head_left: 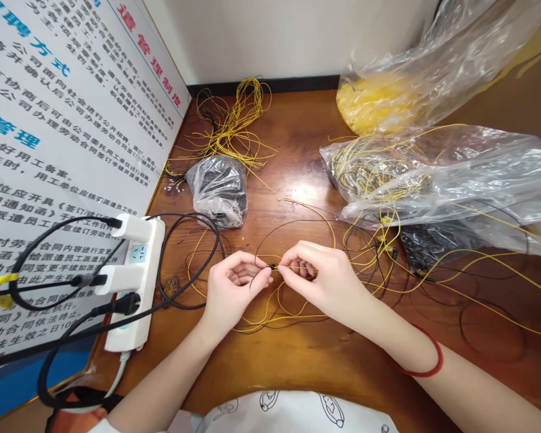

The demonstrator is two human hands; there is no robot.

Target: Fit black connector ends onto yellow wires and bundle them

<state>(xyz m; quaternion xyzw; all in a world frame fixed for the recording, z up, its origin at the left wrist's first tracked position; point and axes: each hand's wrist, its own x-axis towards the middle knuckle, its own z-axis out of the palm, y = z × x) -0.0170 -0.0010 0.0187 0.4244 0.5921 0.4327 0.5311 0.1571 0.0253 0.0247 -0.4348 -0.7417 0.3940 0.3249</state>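
Between my two hands, over the middle of the wooden table, is a small black piece point(272, 266), too small to name. My left hand point(235, 279) pinches it between thumb and forefinger. From the right, my right hand point(318, 270) pinches a thin yellow wire point(292, 269) close beside the black piece; whether the wire goes into it I cannot tell. A thin black wire point(270, 231) arcs above the fingertips. Loose yellow wires point(265, 323) curl on the table beneath both hands.
A white power strip point(137, 282) with plugs and black cables stands at the left by a printed board. Behind the hands lie a bag of black parts point(220, 189) and a yellow wire bundle point(238, 129). Plastic bags of yellow wire point(379, 165) and yellow pieces point(379, 102) fill the right.
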